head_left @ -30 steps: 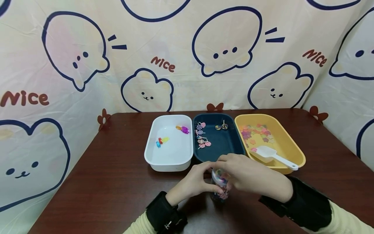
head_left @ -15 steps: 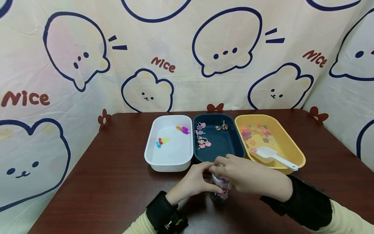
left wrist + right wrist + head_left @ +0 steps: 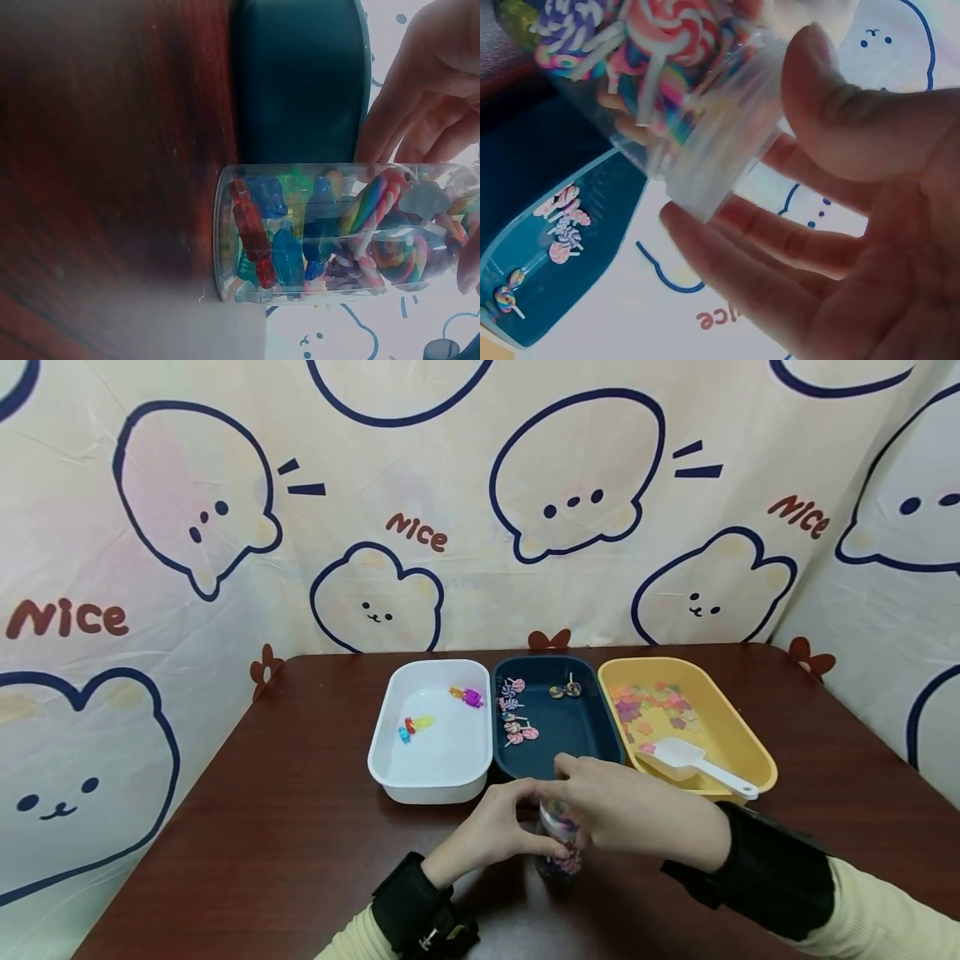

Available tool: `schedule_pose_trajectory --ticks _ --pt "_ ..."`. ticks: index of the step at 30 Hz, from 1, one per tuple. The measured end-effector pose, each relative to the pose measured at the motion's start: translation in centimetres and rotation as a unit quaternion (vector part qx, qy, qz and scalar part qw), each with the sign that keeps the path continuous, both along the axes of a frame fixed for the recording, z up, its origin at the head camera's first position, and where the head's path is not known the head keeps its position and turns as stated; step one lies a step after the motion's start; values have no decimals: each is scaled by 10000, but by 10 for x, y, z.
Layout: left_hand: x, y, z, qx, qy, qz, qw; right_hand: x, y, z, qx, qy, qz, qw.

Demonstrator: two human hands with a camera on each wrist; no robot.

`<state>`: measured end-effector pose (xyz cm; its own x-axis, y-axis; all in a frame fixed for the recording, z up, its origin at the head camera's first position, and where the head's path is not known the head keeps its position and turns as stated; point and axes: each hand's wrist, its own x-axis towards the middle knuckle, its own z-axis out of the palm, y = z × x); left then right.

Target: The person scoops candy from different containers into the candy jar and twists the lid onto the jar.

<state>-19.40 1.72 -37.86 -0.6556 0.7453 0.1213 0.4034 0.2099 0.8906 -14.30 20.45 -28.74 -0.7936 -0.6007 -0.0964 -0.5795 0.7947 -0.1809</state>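
A clear jar (image 3: 561, 853) stands upright on the table between both hands. Seen in the left wrist view, the jar (image 3: 300, 232) holds red, blue and green candy-shaped charms at its base and swirled lollipop charms above. My left hand (image 3: 497, 837) grips its side, with the thumb across the front. My right hand (image 3: 637, 808) is over the top. In the right wrist view a translucent lid (image 3: 724, 135) sits on the mouth of the jar, with the thumb and fingers of my right hand (image 3: 855, 187) curled round it. The lid is mostly hidden in the head view.
Behind the jar stand a white tray (image 3: 435, 768) with a few candy charms, a dark blue tray (image 3: 562, 735) with several lollipop charms, and a yellow tray (image 3: 731, 735) with star-like pieces. A white scoop (image 3: 686, 756) lies across the yellow tray's front.
The fingers of my right hand have shifted round the lid, with a slight turn at the wrist. The left hand keeps its grip on the jar. The head view has tilted slightly.
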Motion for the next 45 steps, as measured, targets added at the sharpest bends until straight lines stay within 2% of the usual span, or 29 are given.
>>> schedule_pose_trajectory --ticks 3,9,11,13,15,17,19,22,24,27,29,30,32,35,37,40,45 --pt "-1 0 1 43 -31 -12 10000 -2 0 0 78 29 142 9999" --pt "-1 3 0 53 -100 -72 9999 -5 9 0 -215 -339 478 9980" --pt "-1 3 -2 19 -66 -44 10000 -6 10 -2 -316 -423 214 9984" --pt "-1 4 -3 19 -65 -32 10000 -4 7 -5 -317 -609 -427 9967" --pt "-1 5 -4 26 -23 -4 10000 -2 3 -9 -245 -660 -1128 9911" --pt "-1 5 -4 39 -9 12 10000 1 -1 -13 -61 -562 -1643 9848" --pt "-1 6 -3 108 -109 -23 9999 3 -3 -16 267 -179 -1761 9838" --pt "-1 7 -3 233 -262 -92 9993 3 -2 -14 646 343 -1639 9838" --pt "-1 8 -2 298 -346 -150 9988 1 3 -9 572 473 -1346 9881" --pt "0 8 -2 243 -225 -158 9993 0 12 0 72 -41 -653 9978" --pt "1 6 -1 164 -133 -137 9997 0 16 3 -164 -363 -148 9991" --pt "1 5 -1 141 -121 -116 9998 0 16 3 -230 -484 -27 9986" --pt "2 2 -1 115 -139 -67 9998 2 12 2 -175 -467 27 9988" --pt "2 -4 0 106 -179 -4 9998 3 2 -1 40 -38 -172 9998" --pt "2 -7 0 102 -193 15 9998 4 -4 1 223 47 -266 9994" --pt "3 -8 0 78 -189 -2 9998 3 -6 6 273 -140 -166 9994" --pt "4 -5 0 71 -237 -72 9997 5 3 5 -235 -343 -10 9991"
